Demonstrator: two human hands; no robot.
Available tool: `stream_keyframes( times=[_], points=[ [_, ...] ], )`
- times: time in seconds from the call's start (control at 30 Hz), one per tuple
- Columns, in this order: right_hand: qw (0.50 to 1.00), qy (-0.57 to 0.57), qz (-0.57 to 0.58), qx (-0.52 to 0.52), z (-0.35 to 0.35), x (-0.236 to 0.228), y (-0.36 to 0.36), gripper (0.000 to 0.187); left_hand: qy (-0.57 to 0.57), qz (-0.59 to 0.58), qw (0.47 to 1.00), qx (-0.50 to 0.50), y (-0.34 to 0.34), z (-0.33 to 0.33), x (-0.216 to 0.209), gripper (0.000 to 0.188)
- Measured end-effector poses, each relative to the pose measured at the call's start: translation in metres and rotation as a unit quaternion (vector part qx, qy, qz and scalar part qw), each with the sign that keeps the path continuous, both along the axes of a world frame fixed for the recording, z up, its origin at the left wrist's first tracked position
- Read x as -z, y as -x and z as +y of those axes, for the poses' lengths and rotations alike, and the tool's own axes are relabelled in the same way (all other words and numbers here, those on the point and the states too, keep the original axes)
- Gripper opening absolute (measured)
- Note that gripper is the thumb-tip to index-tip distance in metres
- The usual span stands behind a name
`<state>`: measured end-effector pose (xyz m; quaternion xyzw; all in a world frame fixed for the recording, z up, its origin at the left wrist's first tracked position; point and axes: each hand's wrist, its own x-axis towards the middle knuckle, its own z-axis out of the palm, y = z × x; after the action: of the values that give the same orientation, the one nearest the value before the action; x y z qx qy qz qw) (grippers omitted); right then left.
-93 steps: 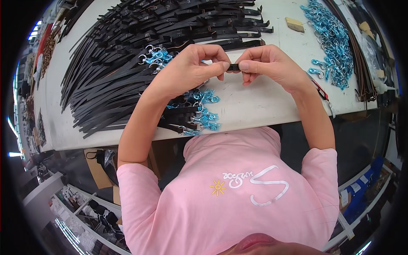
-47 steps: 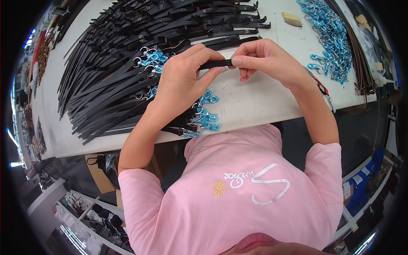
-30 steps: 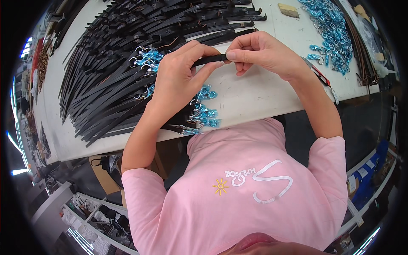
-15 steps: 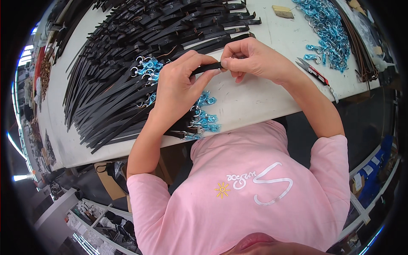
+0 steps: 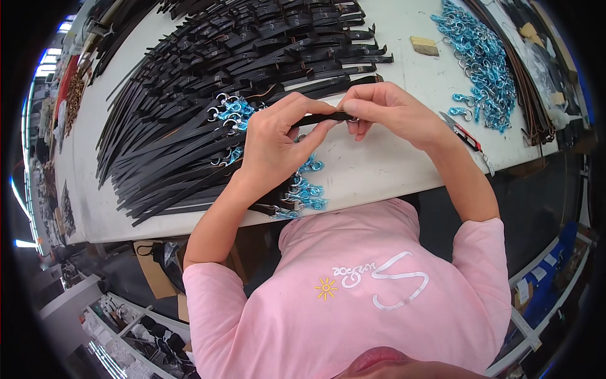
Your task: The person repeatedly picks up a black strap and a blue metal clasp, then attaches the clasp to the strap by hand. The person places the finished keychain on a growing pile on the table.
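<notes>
Between my two hands runs a black strap (image 5: 314, 119), held above the near part of the table. My left hand (image 5: 276, 138) pinches it between thumb and fingers. At its right end my right hand (image 5: 386, 114) is closed on the strap, and a bit of metal ring shows under the fingertips. Under and left of my left hand lie finished-looking black straps (image 5: 177, 170) with metal rings and blue-wrapped clasps (image 5: 307, 191) at their ends. Beyond my hands, rows of more black straps (image 5: 265, 47) cover the table.
A heap of blue-wrapped clasps (image 5: 483, 69) lies at the right, with brown straps (image 5: 533, 110) beside it. Snips with red handles (image 5: 468, 138) lie right of my right forearm. A small tan block (image 5: 424, 45) sits farther back on the white table (image 5: 379, 180).
The whole view has shifted slightly, with the table's things appearing a little lower. Both hands still grip the strap, and a metal ring now shows at my right fingertips.
</notes>
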<state>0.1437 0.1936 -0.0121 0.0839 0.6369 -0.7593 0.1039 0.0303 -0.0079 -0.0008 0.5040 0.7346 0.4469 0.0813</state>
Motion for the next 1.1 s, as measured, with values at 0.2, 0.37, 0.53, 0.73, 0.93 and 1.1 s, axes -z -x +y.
stream_keyframes(
  times=[0.2, 0.37, 0.53, 0.73, 0.93, 1.1],
  points=[
    [0.999, -0.019, 0.023, -0.023, 0.005, -0.007, -0.007, 0.029, -0.012, 0.005, 1.000, 0.002, -0.001, -0.002, -0.001, 0.017],
    [0.999, -0.029, 0.025, -0.014, 0.006, -0.003, -0.007, 0.027, -0.017, 0.023, 1.000, -0.001, 0.000, -0.003, 0.004, 0.018],
    [0.998, -0.049, 0.028, -0.012, 0.005, 0.000, -0.008, 0.027, 0.000, 0.052, 0.999, -0.007, -0.002, -0.002, 0.002, 0.019],
    [0.994, -0.101, 0.039, -0.013, 0.000, 0.002, -0.008, 0.024, 0.003, 0.071, 0.997, -0.002, -0.005, -0.003, 0.002, 0.018],
    [0.987, -0.146, 0.067, 0.012, -0.007, 0.004, -0.019, 0.021, 0.022, 0.046, 0.999, 0.014, -0.012, -0.003, 0.004, 0.019],
    [0.989, -0.136, 0.039, 0.037, -0.010, 0.004, -0.038, 0.019, 0.028, 0.031, 0.998, 0.037, -0.022, 0.001, 0.009, 0.020]
  ],
)
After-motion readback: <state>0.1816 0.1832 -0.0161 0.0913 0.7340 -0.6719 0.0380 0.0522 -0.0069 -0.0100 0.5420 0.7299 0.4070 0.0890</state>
